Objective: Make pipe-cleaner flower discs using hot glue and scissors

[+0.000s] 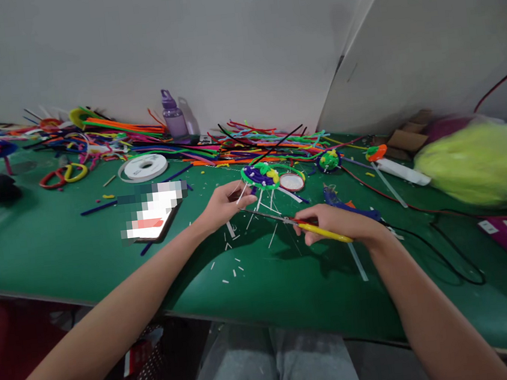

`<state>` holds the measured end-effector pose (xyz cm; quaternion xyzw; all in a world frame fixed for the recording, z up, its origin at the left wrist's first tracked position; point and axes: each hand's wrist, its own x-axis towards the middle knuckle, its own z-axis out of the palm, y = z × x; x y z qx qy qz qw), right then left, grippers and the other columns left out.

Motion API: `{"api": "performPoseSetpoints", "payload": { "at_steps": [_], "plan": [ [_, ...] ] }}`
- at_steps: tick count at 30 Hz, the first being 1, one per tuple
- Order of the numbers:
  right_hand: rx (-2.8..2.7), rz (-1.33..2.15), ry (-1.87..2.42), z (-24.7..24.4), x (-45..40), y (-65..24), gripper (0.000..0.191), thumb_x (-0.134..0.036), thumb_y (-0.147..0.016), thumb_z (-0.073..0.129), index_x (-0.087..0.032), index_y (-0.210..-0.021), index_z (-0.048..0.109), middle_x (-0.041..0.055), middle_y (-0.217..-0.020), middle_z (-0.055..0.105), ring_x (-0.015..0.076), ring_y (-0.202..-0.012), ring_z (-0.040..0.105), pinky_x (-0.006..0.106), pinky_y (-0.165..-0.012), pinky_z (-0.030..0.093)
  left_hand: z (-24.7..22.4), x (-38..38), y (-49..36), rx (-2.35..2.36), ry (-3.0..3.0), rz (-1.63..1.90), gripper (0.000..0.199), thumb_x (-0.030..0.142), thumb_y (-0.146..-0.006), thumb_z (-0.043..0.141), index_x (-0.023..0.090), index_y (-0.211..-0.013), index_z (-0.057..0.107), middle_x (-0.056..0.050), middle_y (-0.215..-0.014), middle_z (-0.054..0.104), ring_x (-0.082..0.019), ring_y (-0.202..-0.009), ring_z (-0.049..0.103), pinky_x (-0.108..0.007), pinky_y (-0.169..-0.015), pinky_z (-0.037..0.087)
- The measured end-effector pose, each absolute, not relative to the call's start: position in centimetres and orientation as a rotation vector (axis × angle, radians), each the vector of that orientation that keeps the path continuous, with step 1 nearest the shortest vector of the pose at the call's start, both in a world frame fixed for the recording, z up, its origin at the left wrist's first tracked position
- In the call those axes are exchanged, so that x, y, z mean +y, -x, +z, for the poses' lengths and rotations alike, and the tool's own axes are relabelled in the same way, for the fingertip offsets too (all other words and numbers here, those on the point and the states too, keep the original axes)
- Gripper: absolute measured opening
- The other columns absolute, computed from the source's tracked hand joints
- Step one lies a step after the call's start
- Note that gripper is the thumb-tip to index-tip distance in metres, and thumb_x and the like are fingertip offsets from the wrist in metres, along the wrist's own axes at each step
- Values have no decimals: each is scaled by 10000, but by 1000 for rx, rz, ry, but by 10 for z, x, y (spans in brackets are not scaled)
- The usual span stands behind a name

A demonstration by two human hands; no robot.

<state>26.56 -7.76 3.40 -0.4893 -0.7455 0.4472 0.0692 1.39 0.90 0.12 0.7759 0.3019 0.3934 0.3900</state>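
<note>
My left hand (232, 203) is closed on a round pipe-cleaner craft (261, 176) in blue, green and yellow, held above the table. Thin white strips (261, 201) hang from its underside. In my right hand (323, 222) is a pair of scissors (325, 231) with yellow and red handles. Its blades point left, among the hanging strips and close to my left fingers. Whether the blades touch a strip I cannot tell. Small white clippings (234, 272) lie on the green table (264, 291) below.
A phone (159, 215) and a white ribbon spool (146, 167) lie left, with other scissors (64, 175) beyond. Loose pipe cleaners (258, 144) and a purple bottle (174, 117) line the back. A blue glue gun (355, 208) and dark cable (450, 248) lie right, near a yellow-green bag (481, 160).
</note>
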Motion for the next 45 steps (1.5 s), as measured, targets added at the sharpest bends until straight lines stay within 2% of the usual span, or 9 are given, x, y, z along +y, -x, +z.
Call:
{"api": "performPoseSetpoints", "payload": {
  "at_steps": [6, 12, 17, 20, 24, 32, 45],
  "plan": [
    [-2288, 1404, 1420, 40, -83, -267, 495, -480, -634, 711, -196, -1024, 600, 33, -1015, 609, 199, -879, 557, 265, -714, 417, 6, 6, -15, 757, -1931, 1017, 222, 343, -765, 615, 149, -667, 569, 25, -552, 485, -68, -505, 419, -199, -486, 324],
    [-2302, 1410, 1423, 41, -83, -272, 530, -484, -648, 700, -193, -1074, 581, 45, -1062, 603, 224, -940, 557, 283, -762, 425, 9, 5, -15, 718, -1789, 1062, 278, 366, -802, 567, 133, -652, 578, -1, -600, 510, -69, -515, 428, -202, -486, 337],
    [-2308, 1394, 1448, 40, -83, -281, 605, -478, -663, 692, -183, -1162, 516, 76, -1165, 562, 245, -1025, 528, 316, -834, 411, 7, 7, -15, 681, -1624, 1036, 303, 383, -843, 525, 139, -665, 555, 36, -502, 439, -33, -383, 334, -188, -379, 230],
    [-2318, 1362, 1452, 37, -82, -286, 590, -485, -672, 681, -179, -1149, 519, 79, -1154, 563, 251, -1028, 524, 329, -831, 413, 5, 10, -15, 657, -1492, 1032, 280, 388, -836, 539, 140, -708, 565, 41, -500, 429, -27, -372, 311, -181, -352, 180],
    [-2269, 1314, 1474, 34, -80, -289, 598, -480, -658, 692, -187, -1150, 518, 71, -1135, 570, 257, -1031, 524, 336, -832, 414, 5, 11, -16, 599, -1372, 1009, 264, 406, -814, 569, 144, -788, 591, 55, -503, 384, -26, -386, 300, -177, -368, 204],
    [-2213, 1267, 1439, 38, -80, -278, 459, -448, -690, 677, -180, -1034, 536, 54, -1058, 577, 227, -945, 539, 308, -777, 421, 10, 6, -17, 512, -1291, 858, 248, 398, -818, 568, 171, -720, 567, 55, -501, 331, -38, -392, 273, -216, -409, 218],
    [-2211, 1308, 1417, 38, -79, -276, 467, -456, -666, 696, -180, -1015, 555, 48, -1027, 590, 221, -911, 540, 288, -748, 406, 7, -1, -22, 463, -1208, 800, 216, 333, -824, 568, 144, -719, 576, 57, -495, 360, -30, -391, 310, -197, -404, 241]
  ]
}}
